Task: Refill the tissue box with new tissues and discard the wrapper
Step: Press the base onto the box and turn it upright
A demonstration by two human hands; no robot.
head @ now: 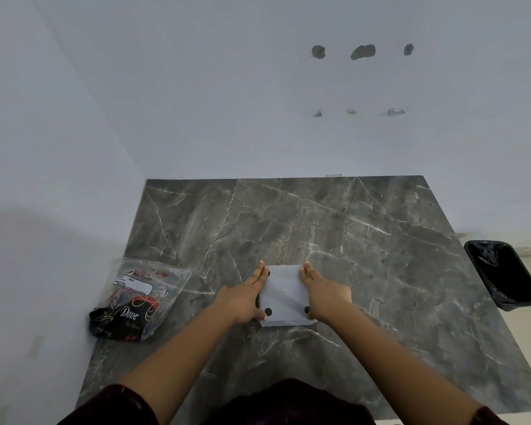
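Dark maroon sleeves (111, 403), cut off by the bottom edge, with both bare forearms reaching forward over the worktop (380, 271). Left hand (246, 297): flat against the left side of a white stack of tissues (284, 294), fingers straight along that side, thumb laid on the near top corner; grip pressed on the stack rather than curled round it. Right hand (322, 294): mirror of the left, flat against the right side, thumb on the near top corner, the same pressing grip. Dark nails on both thumbs. Tissues: lying on the worktop near its middle, between the two hands; whether a box sits beneath them cannot be told. Wrapper (138, 305): clear plastic with a black printed part and a white label, crumpled, at the worktop's left edge against the wall; small print too blurred to read, contents unclear. Bin (503, 274): black liner, standing off the worktop's right edge, well apart from the hands. Worktop: dark grey marble pattern with pale veins, set into a corner. Walls (196, 102): plain white, with several small chipped holes (362, 52) in the far one.
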